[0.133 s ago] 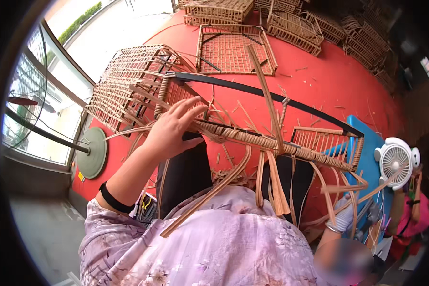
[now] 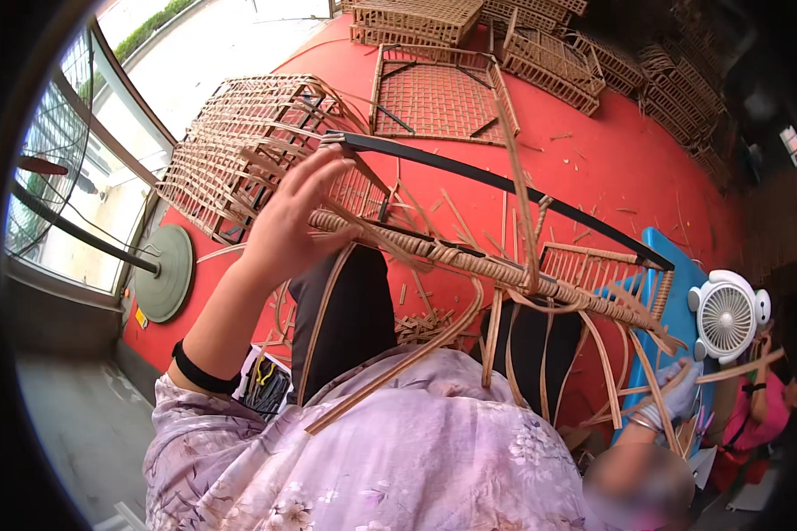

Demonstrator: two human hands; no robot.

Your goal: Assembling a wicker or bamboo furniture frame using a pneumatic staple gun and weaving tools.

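Note:
A long black frame (image 2: 487, 177), partly wrapped in tan rattan-like strip, lies slantwise across my lap. My left hand (image 2: 294, 212) is at its left corner, fingers stretched out and thumb apart, lying over the corner post and hiding it. At the lower right, my right hand (image 2: 675, 396), in a pale glove, is closed around a flat strip (image 2: 739, 370), beside the frame's right end. A wrapped lower bar (image 2: 469, 258) has several loose strips hanging from it over my dark trousers. One strip (image 2: 518, 177) stands up from this bar.
Woven rattan panels (image 2: 235, 146) stand at the left and lie behind on the red floor (image 2: 629, 168), among scraps. A round green fan base (image 2: 164, 273) stands left. At the right are a blue table (image 2: 660, 257), a white fan (image 2: 726, 314) and a person in pink (image 2: 757, 411).
My left hand has moved left and up onto the frame's corner. My right hand has risen slightly to the right, and the strips near it have swung. The frame has shifted slightly.

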